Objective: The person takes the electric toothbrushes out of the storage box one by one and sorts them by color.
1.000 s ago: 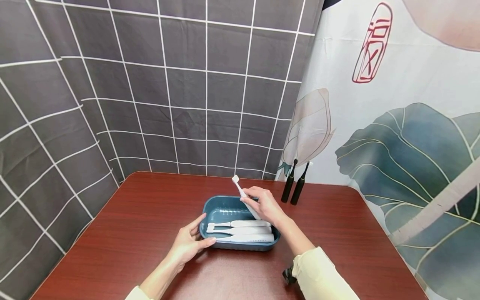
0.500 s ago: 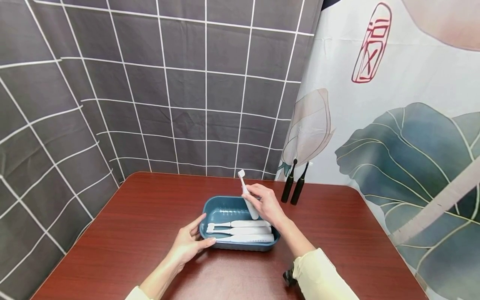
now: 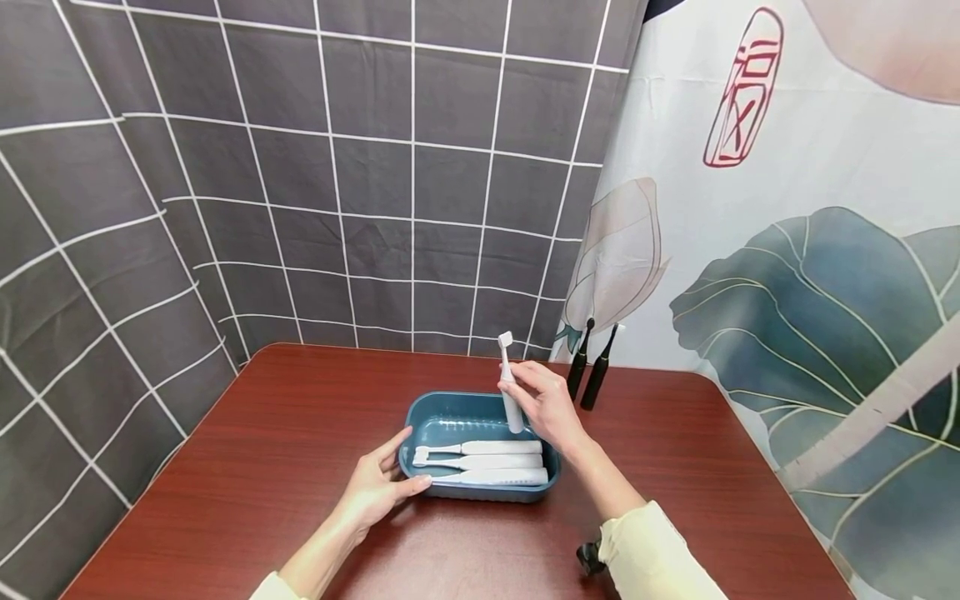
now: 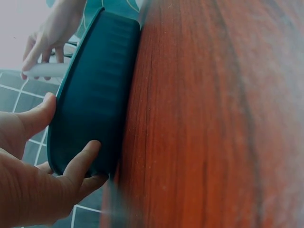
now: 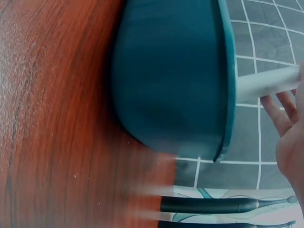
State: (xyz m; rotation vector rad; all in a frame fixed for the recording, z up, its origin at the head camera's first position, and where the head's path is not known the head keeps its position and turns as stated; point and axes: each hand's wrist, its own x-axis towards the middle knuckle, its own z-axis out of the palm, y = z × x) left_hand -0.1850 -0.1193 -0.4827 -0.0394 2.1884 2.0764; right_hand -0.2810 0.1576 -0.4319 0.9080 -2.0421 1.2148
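A white electric toothbrush (image 3: 513, 408) stands nearly upright, brush head up, over the back right part of a blue plastic bin (image 3: 438, 423). My right hand (image 3: 553, 410) pinches it by the handle between thumb and fingers. Three other white toothbrushes (image 3: 501, 462) lie side by side in the bin, heads to the left. My left hand (image 3: 372, 493) grips the bin's left end, its thumb at the front rim. In the left wrist view, fingers (image 4: 85, 159) press on the bin's outer wall (image 4: 95, 90). The right wrist view shows the held handle (image 5: 266, 84) beyond the bin's rim.
Two black electric toothbrushes, one (image 3: 577, 375) left of the other (image 3: 596, 381), stand upright behind the bin to the right. The reddish wooden table (image 3: 300, 433) ends at a grey gridded cloth (image 3: 375, 183). A dark object (image 3: 590, 558) sits by the right sleeve.
My right hand has moved right with the white toothbrush, which has gone from leaning left to nearly upright. The left hand and the bin stay in place.
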